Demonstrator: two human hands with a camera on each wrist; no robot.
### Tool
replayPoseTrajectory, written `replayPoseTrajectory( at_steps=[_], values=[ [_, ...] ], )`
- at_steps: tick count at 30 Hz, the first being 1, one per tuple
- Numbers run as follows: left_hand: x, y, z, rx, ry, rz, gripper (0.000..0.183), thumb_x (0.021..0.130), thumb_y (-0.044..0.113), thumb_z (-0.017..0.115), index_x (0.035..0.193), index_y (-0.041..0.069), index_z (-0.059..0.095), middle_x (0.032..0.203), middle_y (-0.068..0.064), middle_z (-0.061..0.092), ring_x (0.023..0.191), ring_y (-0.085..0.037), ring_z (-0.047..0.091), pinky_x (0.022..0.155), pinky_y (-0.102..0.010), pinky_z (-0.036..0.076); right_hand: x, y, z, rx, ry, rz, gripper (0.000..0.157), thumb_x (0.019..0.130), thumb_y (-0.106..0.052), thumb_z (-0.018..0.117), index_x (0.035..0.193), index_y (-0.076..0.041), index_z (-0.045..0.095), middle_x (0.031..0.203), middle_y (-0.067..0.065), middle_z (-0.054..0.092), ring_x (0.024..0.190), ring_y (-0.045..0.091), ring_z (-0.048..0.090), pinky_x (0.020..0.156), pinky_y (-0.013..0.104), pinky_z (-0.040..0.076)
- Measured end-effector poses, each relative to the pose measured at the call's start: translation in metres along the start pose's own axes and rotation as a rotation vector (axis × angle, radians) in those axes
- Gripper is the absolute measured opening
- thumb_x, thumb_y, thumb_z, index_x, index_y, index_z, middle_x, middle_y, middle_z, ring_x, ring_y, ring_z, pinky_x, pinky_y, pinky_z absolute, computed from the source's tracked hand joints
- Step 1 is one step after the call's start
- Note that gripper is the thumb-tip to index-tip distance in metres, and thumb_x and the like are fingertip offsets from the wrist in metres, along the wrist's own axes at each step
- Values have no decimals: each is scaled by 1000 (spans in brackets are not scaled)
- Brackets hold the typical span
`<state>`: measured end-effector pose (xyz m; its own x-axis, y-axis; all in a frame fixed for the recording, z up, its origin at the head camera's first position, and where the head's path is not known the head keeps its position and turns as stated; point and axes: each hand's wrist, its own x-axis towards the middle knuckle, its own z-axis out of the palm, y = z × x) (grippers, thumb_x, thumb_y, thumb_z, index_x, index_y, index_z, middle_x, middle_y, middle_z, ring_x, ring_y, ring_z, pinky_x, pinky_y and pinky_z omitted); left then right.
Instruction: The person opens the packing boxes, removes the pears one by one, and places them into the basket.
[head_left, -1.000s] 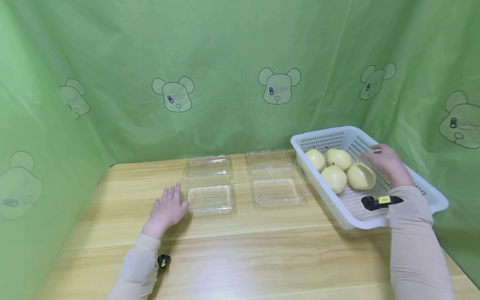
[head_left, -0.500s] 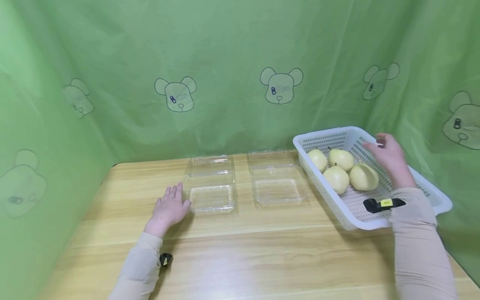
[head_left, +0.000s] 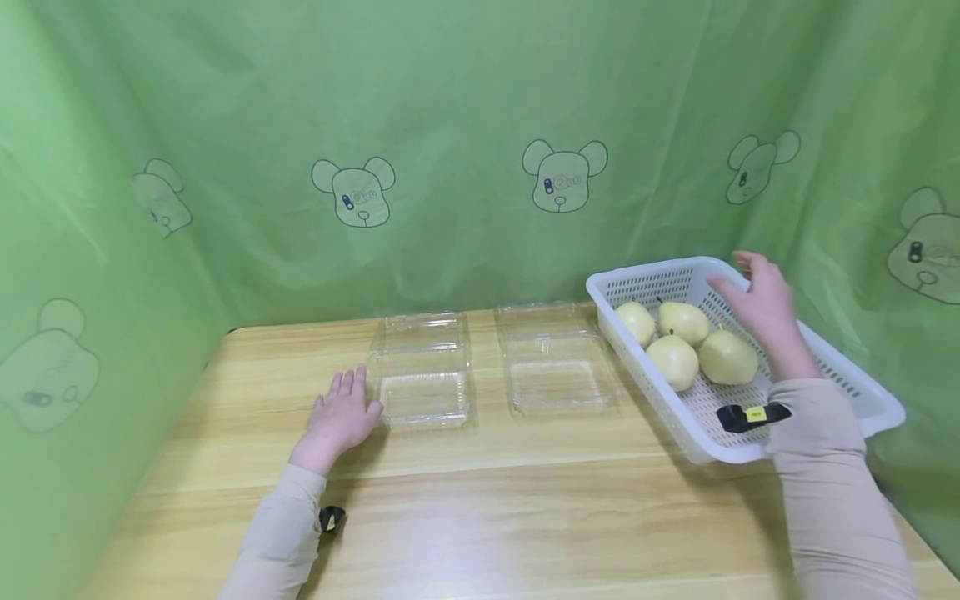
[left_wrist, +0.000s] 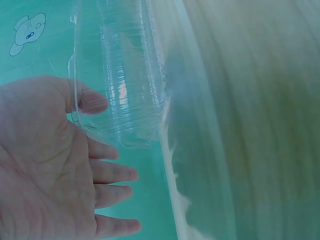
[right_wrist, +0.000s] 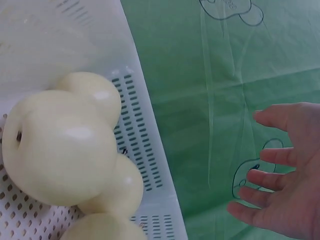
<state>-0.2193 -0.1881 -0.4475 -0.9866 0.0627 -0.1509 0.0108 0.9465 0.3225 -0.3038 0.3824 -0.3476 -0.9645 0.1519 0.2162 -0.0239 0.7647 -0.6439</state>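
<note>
My left hand lies with spread, straight fingers at the left edge of a clear plastic clamshell box. In the left wrist view its thumb overlaps the box's side. A second clear clamshell box, lid also raised back, stands to the right. My right hand, holding nothing, hovers above a white perforated basket with fingers loosely bent. Several pale yellow pears sit together in the basket; the nearest pear lies below and left of this hand. In the right wrist view a large pear fills the left side.
A wooden table carries everything. Green curtain with bear-head prints hangs behind and at both sides. The basket stands at the table's right, near the curtain. A black wrist strap sits on the right sleeve.
My right hand has risen from beside the nearest pear and moved slightly back and up over the basket. My left hand stays by the left box. The pears keep their places.
</note>
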Motion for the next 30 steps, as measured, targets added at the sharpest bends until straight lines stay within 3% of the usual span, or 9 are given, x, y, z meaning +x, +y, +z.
replayPoseTrajectory(
  at_steps=[11, 20, 25, 30],
  values=[
    [-3, 1, -4, -5, 9, 0, 72, 102, 40, 36, 154, -3, 11, 161, -26, 12, 149, -46, 7, 118, -67, 12, -8, -27, 0, -48, -46, -84, 79, 99, -49, 45, 155, -4, 14, 156, 35, 18, 135, 58, 26, 103, 76, 24],
    [-4, 1, -11, -6, 57, 13, 74, 103, 47, 31, 154, -3, 13, 160, -27, 13, 148, -46, 10, 117, -68, 13, -18, -68, 8, -78, -91, -172, 78, 99, -45, 49, 156, -5, 14, 158, 32, 16, 141, 56, 18, 110, 74, 15],
    [-3, 4, -23, -16, 85, 26, 77, 103, 53, 22, 154, -3, 13, 160, -27, 11, 148, -47, 9, 117, -68, 10, -21, -94, 19, -80, -114, -237, 81, 97, -45, 54, 156, -6, 15, 159, 30, 16, 143, 52, 18, 114, 70, 16],
    [0, 10, -45, -20, 156, 45, 78, 102, 57, 19, 155, 0, 15, 160, -26, 15, 148, -48, 10, 117, -69, 9, -21, -119, 34, -95, -142, -291, 84, 95, -46, 56, 156, -6, 14, 160, 26, 15, 146, 48, 17, 117, 67, 15]
  ],
)
